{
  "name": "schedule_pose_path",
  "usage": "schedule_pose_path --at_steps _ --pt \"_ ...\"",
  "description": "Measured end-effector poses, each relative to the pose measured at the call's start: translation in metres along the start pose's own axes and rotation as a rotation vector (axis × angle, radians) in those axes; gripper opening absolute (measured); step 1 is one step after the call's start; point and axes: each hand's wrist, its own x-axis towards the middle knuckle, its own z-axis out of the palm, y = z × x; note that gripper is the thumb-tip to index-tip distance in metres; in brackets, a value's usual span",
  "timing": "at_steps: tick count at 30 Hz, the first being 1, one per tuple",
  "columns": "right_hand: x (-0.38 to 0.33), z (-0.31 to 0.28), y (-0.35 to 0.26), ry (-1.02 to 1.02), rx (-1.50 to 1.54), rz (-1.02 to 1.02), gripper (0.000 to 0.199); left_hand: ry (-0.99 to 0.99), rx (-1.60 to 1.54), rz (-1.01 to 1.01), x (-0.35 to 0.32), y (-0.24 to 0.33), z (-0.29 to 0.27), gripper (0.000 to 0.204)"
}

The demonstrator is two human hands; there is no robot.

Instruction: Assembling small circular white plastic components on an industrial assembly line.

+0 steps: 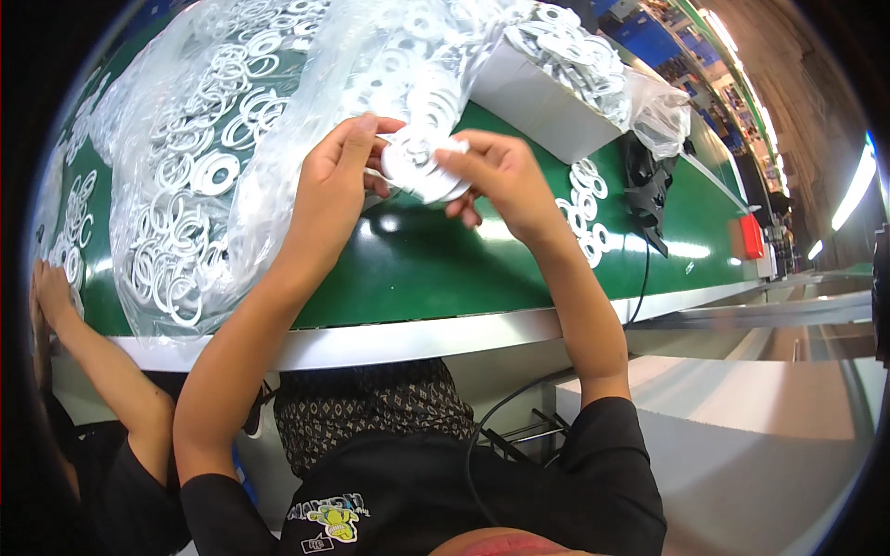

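Between my hands, above the green table, is a white round plastic part (417, 165) with rings in its middle. It looks like one or more flat discs held together; how many I cannot tell. My left hand (349, 157) grips its left edge, thumb on top and fingers partly hidden behind it. My right hand (501, 176) pinches its right side, with the thumb lying across the face. Just beyond my hands, clear plastic bags (324, 83) hold many more white rings and discs. A loose ring disc (215, 173) lies on the left among thin white rings (174, 250).
A white box (538, 107) heaped with white parts stands at the far right. Near it lie several white rings (584, 208), a black plastic bag (646, 181) and a cable. The table's metal edge (426, 343) runs before me. At left, another person's hand (54, 292) touches parts.
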Motion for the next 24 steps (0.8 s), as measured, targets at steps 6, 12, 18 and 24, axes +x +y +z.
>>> schedule_pose_path --at_steps 6,12,18,24 --pt "0.008 -0.040 -0.011 0.213 0.442 -0.424 0.047 -0.023 -0.014 -0.045 0.001 0.004 0.000 0.032" --pt "0.010 -0.022 0.010 0.122 -0.075 -0.273 0.027 -0.063 0.021 -0.064 0.002 0.000 0.003 0.024" --pt "0.019 0.011 0.040 0.134 -0.734 -0.419 0.035 -0.117 0.109 0.067 -0.002 0.006 -0.007 0.021" --pt "0.016 0.010 0.044 0.051 -0.799 -0.441 0.042 -0.103 0.694 0.208 0.020 0.086 -0.051 0.031"
